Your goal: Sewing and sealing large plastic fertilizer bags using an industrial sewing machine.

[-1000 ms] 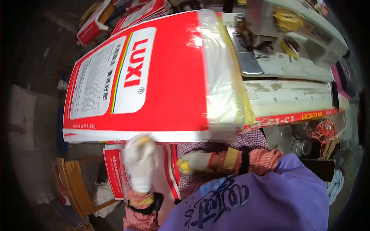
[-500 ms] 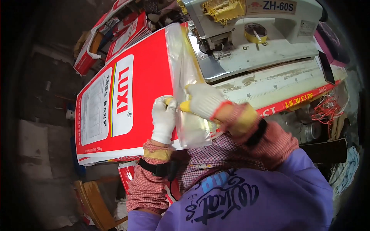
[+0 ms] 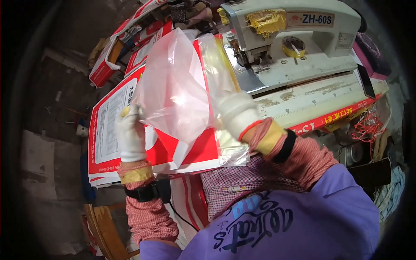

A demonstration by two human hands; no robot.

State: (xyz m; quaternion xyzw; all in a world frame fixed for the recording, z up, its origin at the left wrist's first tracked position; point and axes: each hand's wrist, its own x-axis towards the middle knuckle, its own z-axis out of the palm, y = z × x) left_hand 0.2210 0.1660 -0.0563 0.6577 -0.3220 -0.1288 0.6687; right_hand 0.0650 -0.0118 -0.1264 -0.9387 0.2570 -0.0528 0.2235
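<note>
Sack stack (image 3: 197,155) at nine o'clock, plastic sheet (image 3: 173,82) on top, sewing machine (image 3: 318,34) at one, tape roll (image 3: 294,54) on it

Clear film blocks (image 3: 175,93) between my left grip (image 3: 131,134) and right grip (image 3: 238,115); sewing machine (image 3: 310,32) obstructs ahead-right. Free room left of the sacks (image 3: 156,155).
</note>
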